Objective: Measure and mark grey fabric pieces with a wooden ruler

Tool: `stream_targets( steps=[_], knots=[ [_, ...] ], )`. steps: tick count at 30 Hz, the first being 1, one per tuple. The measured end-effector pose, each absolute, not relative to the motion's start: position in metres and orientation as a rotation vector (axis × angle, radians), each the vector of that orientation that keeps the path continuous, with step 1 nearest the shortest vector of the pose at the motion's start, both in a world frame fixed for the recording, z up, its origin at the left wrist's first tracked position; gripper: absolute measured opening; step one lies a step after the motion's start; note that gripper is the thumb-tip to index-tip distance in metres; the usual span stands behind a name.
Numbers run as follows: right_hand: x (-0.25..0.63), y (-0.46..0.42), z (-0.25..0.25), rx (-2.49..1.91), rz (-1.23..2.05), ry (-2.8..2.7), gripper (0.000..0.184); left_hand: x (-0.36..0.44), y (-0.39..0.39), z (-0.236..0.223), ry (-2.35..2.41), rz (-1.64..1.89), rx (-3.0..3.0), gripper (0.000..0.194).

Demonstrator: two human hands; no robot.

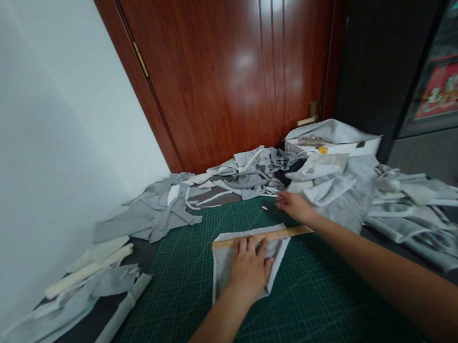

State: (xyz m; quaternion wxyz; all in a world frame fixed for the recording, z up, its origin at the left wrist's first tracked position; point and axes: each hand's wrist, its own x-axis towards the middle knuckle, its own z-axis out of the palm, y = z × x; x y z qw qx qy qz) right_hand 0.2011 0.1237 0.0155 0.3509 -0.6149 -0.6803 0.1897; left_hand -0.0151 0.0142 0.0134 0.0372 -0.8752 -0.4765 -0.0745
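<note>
A grey fabric piece (220, 268) with pale edges lies on the green cutting mat (177, 291). Across its upper part runs a wooden ruler (279, 234), its right end sticking out past the cloth. My left hand (248, 270) rests on both, fingers spread and lying over the ruler and the fabric. Farther up and to the right, my right hand (295, 206) reaches over the mat's far edge with its fingers loosely extended; I see nothing held in it. Just left of its fingertips is a small pinkish piece (264, 208) on the mat.
Grey cloth (145, 210) is heaped at the back left, with more scraps (250, 177) along the back. Rolled pieces (117, 321) lie at the left. On the right are a white box (361, 147), draped fabric (353, 189) and a pile of strips (425, 219). A wooden door (216, 72) stands behind.
</note>
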Motion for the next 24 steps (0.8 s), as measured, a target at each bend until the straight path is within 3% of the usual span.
stream_targets(
  steps=[14,24],
  knots=[
    [0.175,0.035,-0.001,-1.224,0.309,-2.153,0.012,-0.02,0.016,0.005,-1.414,-0.313,-2.698,0.055],
    [0.171,0.017,0.01,-1.206,0.334,-2.289,0.024,-0.023,0.013,0.011,-1.438,-0.278,-2.712,0.055]
  ],
)
